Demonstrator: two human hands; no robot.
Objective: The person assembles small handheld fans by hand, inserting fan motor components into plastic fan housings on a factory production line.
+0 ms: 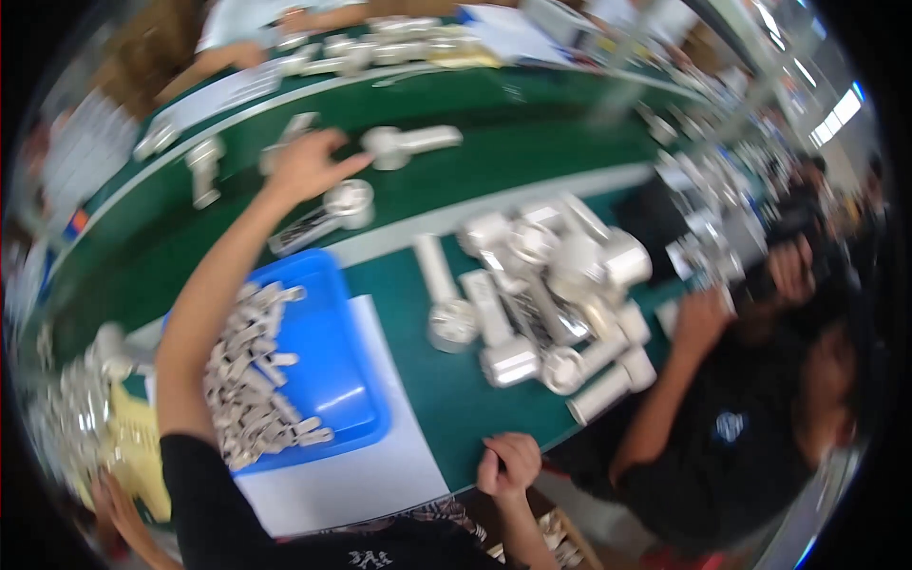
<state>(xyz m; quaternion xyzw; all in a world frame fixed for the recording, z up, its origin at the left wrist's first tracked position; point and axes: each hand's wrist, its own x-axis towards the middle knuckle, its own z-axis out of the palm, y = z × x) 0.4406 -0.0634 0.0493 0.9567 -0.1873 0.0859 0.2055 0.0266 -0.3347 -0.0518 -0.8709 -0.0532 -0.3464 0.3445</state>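
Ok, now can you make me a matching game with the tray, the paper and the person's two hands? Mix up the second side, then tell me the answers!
Things:
1. Tray
2. Paper
3. Left hand
4. Right hand

Where or how:
A. Over the green belt, thumb spread
B. White, partly under something blue
C. By the near edge of the green table, fingers curled
D. Blue, with lots of small pale pieces inside

Right pairs: 1-D, 2-B, 3-A, 4-C
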